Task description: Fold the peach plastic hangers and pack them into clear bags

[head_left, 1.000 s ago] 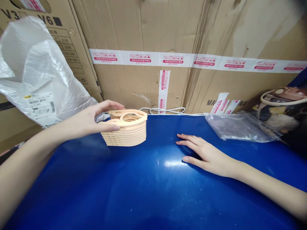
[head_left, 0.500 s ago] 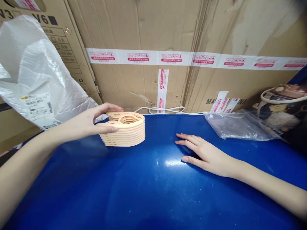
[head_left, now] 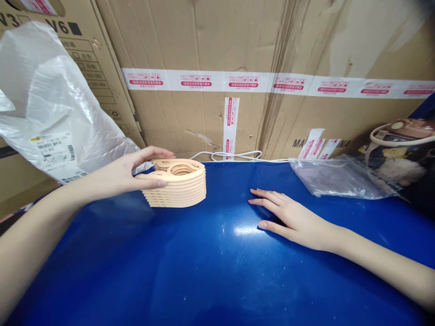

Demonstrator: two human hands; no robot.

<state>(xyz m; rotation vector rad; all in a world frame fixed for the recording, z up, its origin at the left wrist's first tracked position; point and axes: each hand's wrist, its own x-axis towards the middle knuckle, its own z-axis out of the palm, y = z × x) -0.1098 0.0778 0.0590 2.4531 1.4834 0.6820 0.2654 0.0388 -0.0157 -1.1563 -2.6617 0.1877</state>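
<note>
Stack of peach hangers [head_left: 177,192] stands toward the far left corner of the counter [head_left: 204,271], held in your left hand [head_left: 124,171], thumb along its near side and fingertips at the far side, while your right hand [head_left: 294,219] lies well apart, palm down, fingers loosely spread and holding nothing. The piling looks done: layers sit closely one over another, and no loose piece shows beside them. Not yet made, as far as can be seen, is your left hand's release. Your widest room appears to run from between both hands toward the near edge, which falls outside the view. Along the far edge, cardboard boxes [head_left: 190,40] rise like a wall, a white cord [head_left: 238,157] at their foot; a white plastic mailer [head_left: 73,99] crowds the far left corner, and a clear plastic bag [head_left: 333,179] takes up the far right.
</note>
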